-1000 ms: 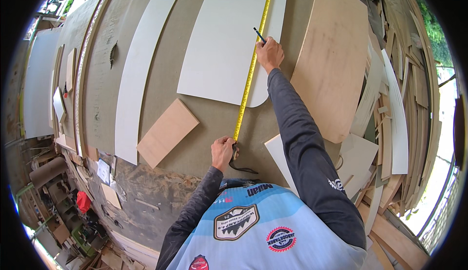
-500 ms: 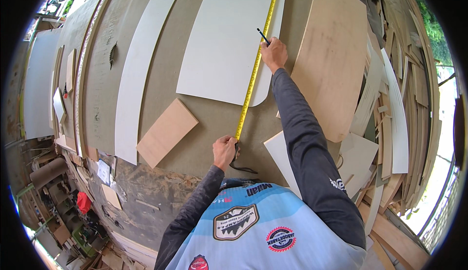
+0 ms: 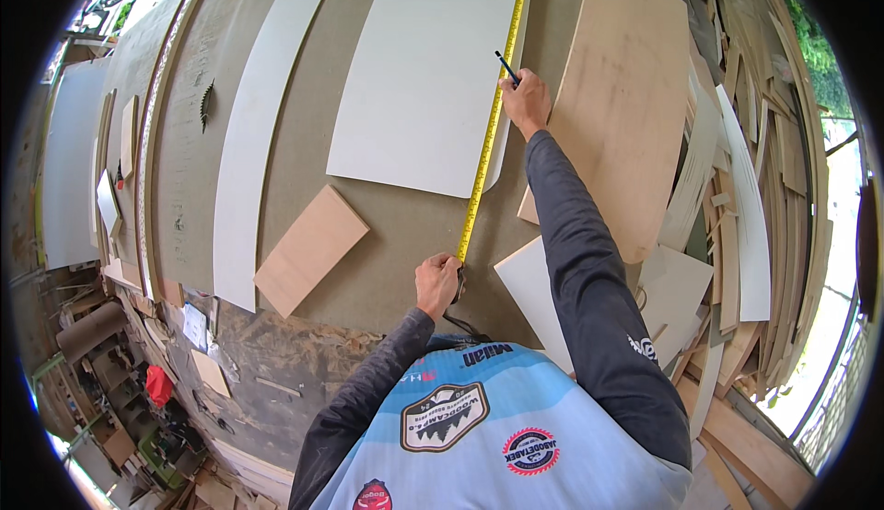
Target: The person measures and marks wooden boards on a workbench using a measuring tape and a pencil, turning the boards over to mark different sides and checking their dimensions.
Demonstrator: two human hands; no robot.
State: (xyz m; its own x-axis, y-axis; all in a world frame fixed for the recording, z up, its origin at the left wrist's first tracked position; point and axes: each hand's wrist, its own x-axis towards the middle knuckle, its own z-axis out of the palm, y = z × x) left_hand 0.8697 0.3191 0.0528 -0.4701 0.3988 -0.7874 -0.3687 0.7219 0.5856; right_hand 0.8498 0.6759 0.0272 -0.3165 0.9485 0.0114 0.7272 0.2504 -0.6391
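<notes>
A white board [image 3: 414,77] with a rounded near right corner lies on the grey-brown worktable [image 3: 318,133]. Along its right side runs a yellow tape measure [image 3: 479,179], its blade stretched toward the far edge of the view. My left hand [image 3: 436,283] is closed around the tape's case, off the board's near edge; a black strap hangs from it. My right hand [image 3: 528,102] pinches a dark pencil [image 3: 505,66] beside the tape, near the board's right edge. The pencil points up and to the left, across the blade.
Left of the board lie a small plywood piece [image 3: 311,250], a long white strip [image 3: 262,133] and a toothed dark blade piece [image 3: 205,105]. A large plywood panel [image 3: 617,105] lies right of my right arm. Stacked offcuts [image 3: 783,188] fill the far right side.
Both hands have shifted slightly to the right, and the tape's near end has swung right with them. The right hand still holds the pencil, a little farther from the blade.
</notes>
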